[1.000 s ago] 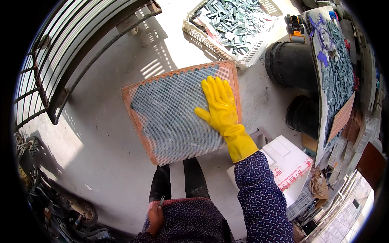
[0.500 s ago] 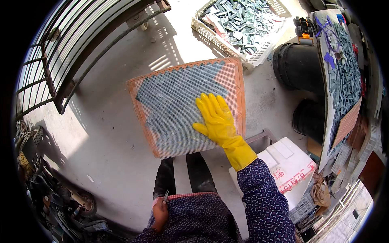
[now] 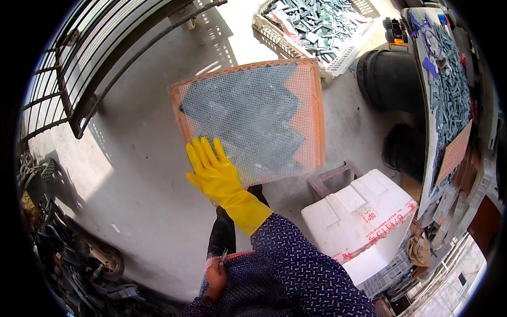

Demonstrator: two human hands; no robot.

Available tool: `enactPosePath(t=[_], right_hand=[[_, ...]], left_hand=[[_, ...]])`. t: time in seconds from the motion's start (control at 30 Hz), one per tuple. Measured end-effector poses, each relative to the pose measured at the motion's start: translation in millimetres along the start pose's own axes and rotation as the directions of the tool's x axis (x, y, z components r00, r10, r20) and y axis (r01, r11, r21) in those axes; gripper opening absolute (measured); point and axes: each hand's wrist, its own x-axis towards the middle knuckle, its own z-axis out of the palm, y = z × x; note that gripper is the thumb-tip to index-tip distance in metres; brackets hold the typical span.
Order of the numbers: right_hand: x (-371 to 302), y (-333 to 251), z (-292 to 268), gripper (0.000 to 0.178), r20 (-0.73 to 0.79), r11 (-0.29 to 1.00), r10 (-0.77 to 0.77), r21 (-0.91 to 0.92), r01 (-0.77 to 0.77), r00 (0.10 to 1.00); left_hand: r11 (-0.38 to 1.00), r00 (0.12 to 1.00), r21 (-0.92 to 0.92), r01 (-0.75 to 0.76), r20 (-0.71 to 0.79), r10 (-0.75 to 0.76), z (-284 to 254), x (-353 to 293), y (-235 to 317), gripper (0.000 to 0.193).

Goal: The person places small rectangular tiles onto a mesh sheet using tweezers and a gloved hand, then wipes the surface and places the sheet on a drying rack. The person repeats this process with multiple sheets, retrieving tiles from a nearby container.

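My right hand (image 3: pixel 217 174), in a yellow rubber glove, lies with fingers stretched out on the near left corner of a white mesh sheet (image 3: pixel 248 116). Under the mesh, grey-green tile strips form a zigzag-edged pattern in a shallow orange tray (image 3: pixel 319 116). Part of that corner is hidden by the glove. Bare and close to my lap, my left hand (image 3: pixel 215 279) is closed around a small grey pointed tool (image 3: pixel 224 255), whose tip sticks up past the fingers.
A cream plastic crate (image 3: pixel 338 66) of loose tile strips stands beyond the tray. To the right are a white foam box (image 3: pixel 359 211), black buckets (image 3: pixel 391 79) and a board piled with strips (image 3: pixel 449 90). Metal railings (image 3: pixel 63 95) rise at far left, a motorbike (image 3: pixel 100 253) below.
My gloved right hand has slid from the right part of the mesh to its near left corner. The tray sits slightly farther up in view. My left hand still grips the tool.
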Motion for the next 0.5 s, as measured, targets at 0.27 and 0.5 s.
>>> enactPosePath(t=[0.27, 0.5], right_hand=[[-45.2, 92.8, -85.8, 0.057, -0.348, 0.869, 0.282, -0.303, -0.391, 0.894], [-10.2, 1.0, 18.5, 0.067, -0.127, 0.911, 0.199, -0.341, -0.231, 0.972]], left_hand=[[0.998, 0.999, -0.063, -0.004, 0.039, 0.007, -16.8, -1.7, -25.8, 0.018], [0.999, 0.998, -0.049, -0.016, 0.068, 0.019, -19.4, -7.4, -38.2, 0.018]])
